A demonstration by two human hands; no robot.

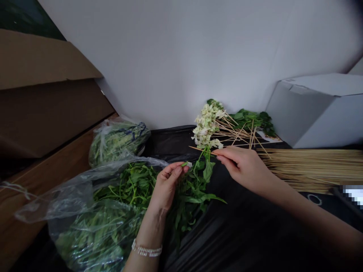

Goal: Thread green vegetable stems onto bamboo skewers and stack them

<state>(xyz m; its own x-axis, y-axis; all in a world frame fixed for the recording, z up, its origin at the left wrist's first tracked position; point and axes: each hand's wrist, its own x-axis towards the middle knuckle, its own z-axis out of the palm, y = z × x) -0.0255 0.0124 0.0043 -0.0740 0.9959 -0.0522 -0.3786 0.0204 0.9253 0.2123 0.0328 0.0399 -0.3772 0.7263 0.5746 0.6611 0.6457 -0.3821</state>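
Note:
My left hand (170, 179) pinches a short green stem piece (185, 164) with a pale end. To its right, my right hand (235, 162) grips a thin wooden skewer (195, 148) whose pointed end sticks out to the left. Green leaves (208, 170) hang at the skewer near my right fingertips; whether they are threaded on it I cannot tell. Just beyond lies a pile of skewers (231, 132) loaded with pale leafy pieces (205, 122). Loose long-leaved greens (184, 207) lie below and beside my left hand.
An open clear bag (76, 196) of greens is at the left, with a tied bag (116, 139) behind it. Bare skewers (314, 166) lie in a thick bundle at the right. A white box (317, 109) and a cardboard box (42, 109) flank the wall.

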